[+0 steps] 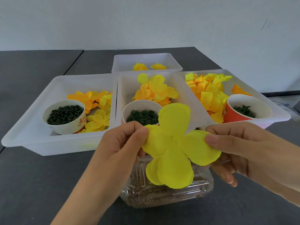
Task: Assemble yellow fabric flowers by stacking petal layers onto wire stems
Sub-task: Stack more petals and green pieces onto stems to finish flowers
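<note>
Petal layer [175,146] sits stretched between both hands over the clear container [164,192] on the counter [32,184]. Left hand [120,143] has a thumb-and-finger grip on one lobe, right hand [240,146] pinches the opposite lobe. I'd keep it flat and taut so the centre hole lines up cleanly with the stem. Can't see any wire stem here though, and what the brown stuff in the container is, I can't tell.

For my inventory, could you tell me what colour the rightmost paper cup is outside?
Red-orange paper cup, best seen in the head view.
</note>
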`<state>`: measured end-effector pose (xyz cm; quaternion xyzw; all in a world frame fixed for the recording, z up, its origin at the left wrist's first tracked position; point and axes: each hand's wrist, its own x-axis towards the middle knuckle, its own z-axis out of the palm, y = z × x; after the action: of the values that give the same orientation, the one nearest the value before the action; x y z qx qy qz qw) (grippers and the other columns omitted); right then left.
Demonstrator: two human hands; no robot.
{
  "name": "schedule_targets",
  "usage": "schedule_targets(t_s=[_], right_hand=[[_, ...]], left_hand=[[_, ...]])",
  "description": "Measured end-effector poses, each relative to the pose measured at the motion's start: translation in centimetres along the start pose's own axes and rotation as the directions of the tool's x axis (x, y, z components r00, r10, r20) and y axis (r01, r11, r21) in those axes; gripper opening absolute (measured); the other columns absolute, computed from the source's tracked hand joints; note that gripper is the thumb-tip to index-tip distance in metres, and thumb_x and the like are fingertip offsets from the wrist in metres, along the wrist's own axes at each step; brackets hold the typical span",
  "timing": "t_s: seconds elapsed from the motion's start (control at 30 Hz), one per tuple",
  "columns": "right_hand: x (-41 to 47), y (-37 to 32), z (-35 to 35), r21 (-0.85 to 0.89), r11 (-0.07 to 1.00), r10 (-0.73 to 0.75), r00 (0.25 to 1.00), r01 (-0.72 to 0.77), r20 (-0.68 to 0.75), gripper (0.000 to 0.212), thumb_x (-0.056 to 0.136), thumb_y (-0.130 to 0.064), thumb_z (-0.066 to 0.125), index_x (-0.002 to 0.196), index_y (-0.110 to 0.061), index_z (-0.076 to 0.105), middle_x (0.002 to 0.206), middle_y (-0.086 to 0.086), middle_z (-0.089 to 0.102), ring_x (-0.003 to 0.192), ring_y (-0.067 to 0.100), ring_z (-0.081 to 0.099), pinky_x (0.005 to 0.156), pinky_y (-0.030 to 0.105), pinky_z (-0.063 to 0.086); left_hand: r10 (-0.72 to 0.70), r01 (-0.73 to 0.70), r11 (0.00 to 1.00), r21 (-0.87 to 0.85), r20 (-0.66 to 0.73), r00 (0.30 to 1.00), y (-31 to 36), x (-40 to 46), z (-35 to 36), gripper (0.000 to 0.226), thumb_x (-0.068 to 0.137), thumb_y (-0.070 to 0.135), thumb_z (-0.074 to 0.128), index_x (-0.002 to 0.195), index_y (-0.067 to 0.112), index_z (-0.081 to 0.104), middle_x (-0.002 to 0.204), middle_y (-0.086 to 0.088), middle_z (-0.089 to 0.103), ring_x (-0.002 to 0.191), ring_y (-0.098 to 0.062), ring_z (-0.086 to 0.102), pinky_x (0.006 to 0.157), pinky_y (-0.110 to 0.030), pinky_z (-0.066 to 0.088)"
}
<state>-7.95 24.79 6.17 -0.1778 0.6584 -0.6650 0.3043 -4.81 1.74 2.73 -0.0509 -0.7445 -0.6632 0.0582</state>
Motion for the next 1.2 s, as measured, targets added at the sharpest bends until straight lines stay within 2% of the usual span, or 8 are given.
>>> schedule_targets(t_s=[0.1, 0.27, 0.4, 0.57, 0.67, 0.8, 1.03, 1.2], right_hand=[[-0.1, -0.5, 0.1, -0.033, 0.998, -0.044, 0.998, 0.045, 0.041, 0.045, 0.07, -0.049, 0.077, 0.077, -0.005, 0.07, 0.07, 0.011, 0.065, 0.045, 0.012, 0.053, 0.043, 0.021, 0.044], [0.1, -0.8, -0.3, -0.127, 0.99, -0.069, 0.997, 0.065, -0.031, 0.053, 0.064, -0.055, 0.079, 0.076, -0.004, 0.069, 0.072, 0.043, 0.051, 0.043, 0.016, 0.049, 0.045, 0.021, 0.043], [0.4, -0.4, -0.3, -0.139, 0.99, -0.029, 0.998, 0.022, -0.05, 0.049, 0.063, -0.056, 0.079, 0.073, -0.009, 0.07, 0.075, 0.045, 0.049, 0.043, 0.017, 0.048, 0.043, 0.023, 0.042], [0.8, 0.1, -0.3, -0.136, 0.991, -0.022, 0.999, 0.016, -0.039, 0.042, 0.063, -0.055, 0.078, 0.071, -0.014, 0.071, 0.074, 0.035, 0.056, 0.042, 0.015, 0.049, 0.043, 0.022, 0.042], [1.1, 0.3, -0.4, -0.201, 0.98, -0.029, 0.996, 0.012, -0.082, 0.033, 0.068, -0.05, 0.071, 0.064, -0.018, 0.068, 0.067, 0.035, 0.053, 0.041, 0.015, 0.048, 0.042, 0.022, 0.042], [1.3, 1.3, -0.2, -0.33, 0.943, -0.01, 0.99, -0.038, -0.141, 0.037, 0.081, -0.05, 0.064, 0.057, -0.022, 0.063, 0.052, 0.004, 0.061, 0.04, 0.01, 0.046, 0.042, 0.02, 0.039], [1.7, 3.2, 0.1, -0.368, 0.922, 0.07, 0.987, -0.12, -0.147, 0.036, 0.078, -0.046, 0.057, 0.05, -0.023, 0.053, 0.042, -0.001, 0.045, 0.039, 0.01, 0.035, 0.045, 0.02, 0.031], [1.8, 3.8, 0.2, -0.364, 0.925, 0.065, 0.988, -0.112, -0.137, 0.035, 0.078, -0.045, 0.056, 0.051, -0.024, 0.054, 0.043, -0.007, 0.039, 0.041, 0.005, 0.032, 0.047, 0.017, 0.03]], left_hand=[[0.043, -0.043, 0.999, 0.002, -0.033, 0.999, 0.1, 0.0, -0.1, 0.035, 0.089, 0.035, 0.056, 0.059, 0.018, 0.054, 0.049, 0.011, 0.043, 0.045, -0.002, 0.035, 0.044, -0.01, 0.031], [0.044, -0.044, 0.999, 0.002, -0.046, 0.998, 0.2, 0.3, -0.2, 0.035, 0.087, 0.037, 0.061, 0.055, 0.023, 0.054, 0.05, 0.01, 0.043, 0.046, -0.002, 0.036, 0.045, -0.009, 0.032], [0.011, -0.01, 1.0, 0.023, -0.038, 0.999, -0.2, 0.6, -0.1, 0.03, 0.078, 0.041, 0.05, 0.055, 0.022, 0.055, 0.049, 0.009, 0.044, 0.046, -0.002, 0.037, 0.045, -0.01, 0.033], [-0.007, 0.007, 1.0, 0.024, -0.024, 1.0, -1.1, 1.0, -0.1, 0.032, 0.079, 0.04, 0.051, 0.058, 0.017, 0.056, 0.049, 0.009, 0.045, 0.046, -0.001, 0.038, 0.045, -0.009, 0.033], [-0.02, 0.02, 0.999, 0.048, -0.004, 1.0, -1.7, 1.1, 0.0, 0.036, 0.086, 0.041, 0.063, 0.066, 0.011, 0.06, 0.053, 0.005, 0.047, 0.05, -0.002, 0.04, 0.049, -0.011, 0.034], [-0.026, 0.026, 0.987, 0.159, -0.005, 1.0, -2.7, 0.9, 0.0, 0.041, 0.093, 0.044, 0.055, 0.071, 0.011, 0.063, 0.066, -0.016, 0.055, 0.058, -0.01, 0.045, 0.057, -0.026, 0.039], [-0.046, 0.048, 0.947, 0.319, -0.013, 0.999, -3.3, 0.4, 0.2, 0.029, 0.09, 0.036, 0.055, 0.063, 0.027, 0.062, 0.051, 0.011, 0.049, 0.05, -0.001, 0.042, 0.05, -0.012, 0.035], [-0.063, 0.056, 0.939, 0.34, 0.011, 0.998, -3.5, 0.5, 0.3, 0.027, 0.092, 0.035, 0.056, 0.067, 0.028, 0.064, 0.053, 0.013, 0.053, 0.051, 0.001, 0.046, 0.051, -0.011, 0.036]])
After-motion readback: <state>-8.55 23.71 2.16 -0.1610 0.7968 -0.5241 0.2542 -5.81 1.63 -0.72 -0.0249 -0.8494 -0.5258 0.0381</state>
